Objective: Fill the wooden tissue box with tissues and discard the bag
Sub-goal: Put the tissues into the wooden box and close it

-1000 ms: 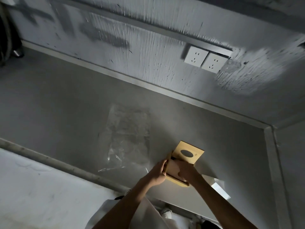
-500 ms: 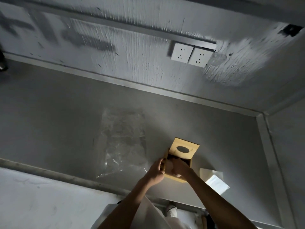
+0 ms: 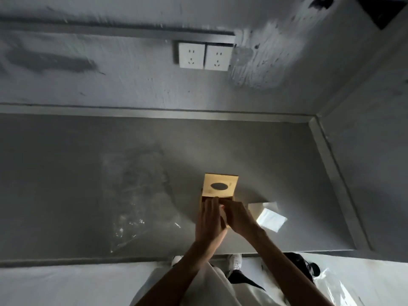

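seen from above, a wooden tissue box (image 3: pixel 217 196) standing on a dark grey surface (image 3: pixel 66 184), right of centre and toward the near edge, its lid (image 3: pixel 220 185) with an oval slot slid toward the far side, leaving a dark gap at the near end. left hand (image 3: pixel 209 221) laid flat over the near left part of the box, fingers stretched toward the gap, touching the box; grip neither clamped nor curled, fingers together and extended. right hand (image 3: pixel 237 216) meeting it from the right, fingers bent at the opening; whether that grip pinches anything cannot be told, the fingertips being hidden behind the left hand and blurred. both forearms bare, reaching in from the near edge. just right of the box, a small stack of white tissues (image 3: pixel 271 219) lying flat on the surface, apart from the hands, one folded sheet tilted over another. to the left, a clear plastic bag (image 3: pixel 136 195) spread flat and empty-looking on the surface, well apart from the box. on the far wall, a pair of white sockets (image 3: pixel 204 55) side by side under a grey rail. below the near edge, white shoes (image 3: pixel 235 261) and light clothing on a pale floor, with a dark object and a crumpled clear sheet (image 3: pixel 340 288) at near right.
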### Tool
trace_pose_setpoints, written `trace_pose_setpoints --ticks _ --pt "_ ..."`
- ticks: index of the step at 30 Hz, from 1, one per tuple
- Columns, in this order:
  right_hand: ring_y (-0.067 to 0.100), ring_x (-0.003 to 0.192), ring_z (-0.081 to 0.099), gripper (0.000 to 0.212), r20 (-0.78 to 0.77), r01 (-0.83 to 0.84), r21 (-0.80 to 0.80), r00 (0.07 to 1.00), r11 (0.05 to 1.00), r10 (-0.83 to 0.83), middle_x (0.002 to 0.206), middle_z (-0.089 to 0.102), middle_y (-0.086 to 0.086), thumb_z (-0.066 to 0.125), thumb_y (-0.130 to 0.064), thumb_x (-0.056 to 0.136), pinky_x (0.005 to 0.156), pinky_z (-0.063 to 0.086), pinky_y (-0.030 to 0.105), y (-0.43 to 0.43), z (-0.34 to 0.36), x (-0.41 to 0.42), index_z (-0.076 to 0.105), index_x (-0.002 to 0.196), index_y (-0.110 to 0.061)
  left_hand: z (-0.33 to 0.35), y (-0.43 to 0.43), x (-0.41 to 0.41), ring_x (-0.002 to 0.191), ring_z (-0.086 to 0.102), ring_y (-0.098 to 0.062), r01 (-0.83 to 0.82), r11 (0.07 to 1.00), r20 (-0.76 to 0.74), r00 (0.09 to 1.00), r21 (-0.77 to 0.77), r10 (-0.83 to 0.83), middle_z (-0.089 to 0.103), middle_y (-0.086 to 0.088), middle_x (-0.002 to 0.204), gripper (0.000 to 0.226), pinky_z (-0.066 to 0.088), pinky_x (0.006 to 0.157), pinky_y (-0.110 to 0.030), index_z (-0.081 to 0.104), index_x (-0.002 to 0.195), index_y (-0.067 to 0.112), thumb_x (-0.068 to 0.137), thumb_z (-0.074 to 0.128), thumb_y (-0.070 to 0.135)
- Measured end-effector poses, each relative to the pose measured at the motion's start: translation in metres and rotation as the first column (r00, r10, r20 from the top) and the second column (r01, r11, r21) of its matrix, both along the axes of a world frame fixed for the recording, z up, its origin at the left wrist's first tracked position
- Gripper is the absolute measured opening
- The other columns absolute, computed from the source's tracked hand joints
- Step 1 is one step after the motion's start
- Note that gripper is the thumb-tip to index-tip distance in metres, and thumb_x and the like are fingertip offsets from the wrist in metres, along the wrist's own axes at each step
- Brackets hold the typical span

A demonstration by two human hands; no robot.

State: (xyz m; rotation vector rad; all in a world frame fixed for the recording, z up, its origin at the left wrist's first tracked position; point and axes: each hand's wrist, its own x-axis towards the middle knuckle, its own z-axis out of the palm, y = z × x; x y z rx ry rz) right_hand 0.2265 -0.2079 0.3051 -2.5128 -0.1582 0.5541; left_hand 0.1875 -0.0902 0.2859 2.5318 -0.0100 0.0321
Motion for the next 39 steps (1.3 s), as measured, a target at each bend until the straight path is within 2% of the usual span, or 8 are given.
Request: trace_pose_setpoints --ticks 3,8,10,16,23,32,35,39 --pt "0.021 0.087 0.069 0.03 0.267 0.371 0.044 0.89 0.928 -0.369 0.103 0.073 -0.002 0.057 -0.005 0.085 0.069 0.055 0.031 -0.065 0.004 -0.016 0.071 0.102 -0.027 0.0 -0.045 0.005 0.099 0.063 -0.015 0.121 0.986 0.013 0.993 -0.116 -0.12 0.066 -0.005 0.107 0.033 0.055 0.084 -0.026 0.057 0.119 0.012 0.086 0.058 0.009" --pt "0.033 0.108 0.059 0.039 -0.029 0.624 -0.064 0.779 0.779 -0.626 0.119 0.062 0.012 0.068 -0.015 0.081 0.088 0.049 0.038 -0.18 -0.033 -0.032 0.059 0.119 -0.02 -0.018 -0.118 0.031 0.109 0.056 -0.028 0.123 0.974 -0.25 0.953 -0.189 -0.169 0.059 -0.011 0.118 0.057 0.046 0.091 -0.036 0.054 0.123 0.011 0.091 0.039 0.056" --pt "0.029 0.104 0.062 0.042 -0.174 0.635 -0.01 0.76 0.773 -0.626 0.114 0.065 0.011 0.072 -0.02 0.078 0.086 0.051 0.037 -0.197 -0.055 -0.026 0.059 0.118 -0.021 -0.035 -0.131 0.043 0.111 0.053 -0.028 0.155 0.975 -0.384 0.9 -0.157 -0.205 0.059 -0.01 0.118 0.074 0.042 0.092 -0.035 0.056 0.119 0.01 0.083 0.038 0.071" --pt "0.012 0.065 0.064 0.025 -0.133 0.643 0.185 0.766 0.743 -0.629 0.076 0.069 -0.007 0.062 -0.007 0.084 0.054 0.049 0.024 -0.214 -0.065 -0.012 0.065 0.103 -0.023 -0.065 -0.151 0.059 0.098 0.064 -0.026 -0.015 0.992 -0.362 0.932 -0.122 -0.03 0.07 -0.01 0.101 0.017 0.049 0.082 -0.032 0.065 0.099 0.011 0.089 0.059 0.022" --pt "0.023 0.096 0.066 0.036 -0.297 0.602 0.252 0.793 0.758 -0.532 0.108 0.069 0.011 0.06 -0.019 0.091 0.082 0.055 0.037 -0.22 -0.079 0.007 0.055 0.127 -0.016 -0.067 -0.156 0.061 0.107 0.058 -0.023 -0.165 0.986 -0.356 0.92 0.031 0.165 0.065 -0.008 0.111 0.022 0.046 0.088 -0.033 0.063 0.108 0.014 0.093 0.05 0.02" --pt "0.05 0.096 0.058 0.069 -0.645 0.679 0.333 0.67 0.655 -0.367 0.114 0.055 0.037 0.05 -0.055 0.09 0.075 0.049 0.039 -0.219 -0.07 0.024 0.053 0.119 0.007 -0.08 -0.165 0.048 0.127 0.049 -0.032 -0.23 0.973 -0.606 0.772 0.02 0.195 0.048 -0.013 0.137 0.041 0.038 0.095 -0.025 0.043 0.135 -0.001 0.097 0.043 0.014" --pt "0.016 0.082 0.059 0.056 -0.616 0.651 0.368 0.705 0.663 -0.351 0.122 0.059 0.015 0.07 -0.023 0.086 0.061 0.046 0.018 -0.22 -0.073 0.021 0.045 0.131 -0.002 -0.097 -0.163 0.053 0.111 0.058 -0.029 -0.355 0.934 -0.654 0.719 -0.052 0.237 0.059 -0.015 0.123 0.036 0.05 0.094 -0.034 0.053 0.123 0.003 0.091 0.055 0.018" --pt "0.027 0.099 0.057 0.073 -0.604 0.633 0.362 0.718 0.684 -0.345 0.12 0.056 0.017 0.068 0.016 0.074 0.069 0.052 0.024 -0.221 -0.076 0.022 0.035 0.137 0.0 -0.083 -0.158 0.052 0.096 0.06 -0.025 -0.383 0.91 -0.707 0.688 -0.161 0.164 0.06 -0.014 0.106 0.005 0.054 0.088 -0.04 0.054 0.097 0.014 0.093 0.055 0.011"
